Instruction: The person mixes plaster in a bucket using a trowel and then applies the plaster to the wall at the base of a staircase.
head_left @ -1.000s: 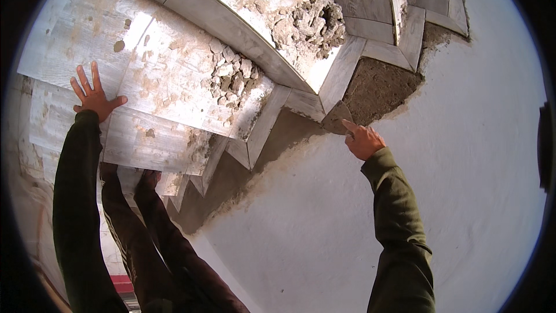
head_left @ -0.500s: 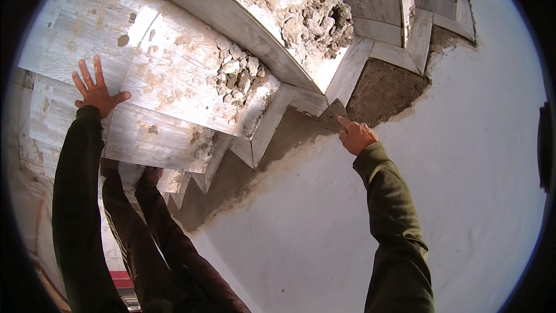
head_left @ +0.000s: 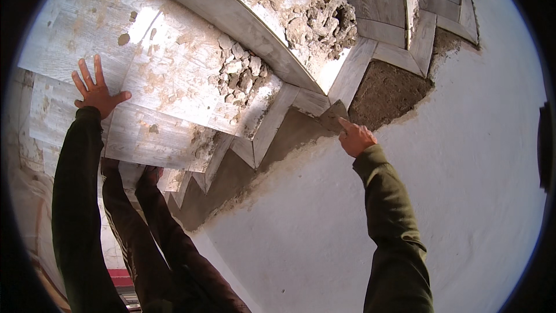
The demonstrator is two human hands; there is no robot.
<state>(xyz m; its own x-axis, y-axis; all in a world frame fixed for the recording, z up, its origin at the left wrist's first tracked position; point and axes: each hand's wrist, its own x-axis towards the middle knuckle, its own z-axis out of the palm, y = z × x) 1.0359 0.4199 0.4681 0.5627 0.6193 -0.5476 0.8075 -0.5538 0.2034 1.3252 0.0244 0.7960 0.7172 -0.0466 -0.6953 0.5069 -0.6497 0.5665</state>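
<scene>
My left hand point(head_left: 99, 94) is pressed flat on a wood-look tiled stair tread point(head_left: 124, 69), fingers spread and nothing in it. At the wall side my right hand point(head_left: 356, 138) grips a trowel point(head_left: 333, 117), its handle hidden in my fingers. The trowel's flat, mortar-coloured blade lies against the smooth grey mortar strip point(head_left: 296, 134), by the corner of a zigzag skirting tile point(head_left: 313, 102). Just above the blade is a rough, darker recess point(head_left: 388, 94) between the skirting tiles.
Rubble heaps point(head_left: 240, 72) and broken mortar point(head_left: 322, 26) lie on two treads near the wall. More tiled steps climb to the upper right. A white wall point(head_left: 359, 220) fills the lower right. My legs point(head_left: 168, 243) stand on the lower steps at left.
The view has shifted very slightly. My right hand and the trowel have edged a little down and left along the mortar; my left hand stays put.
</scene>
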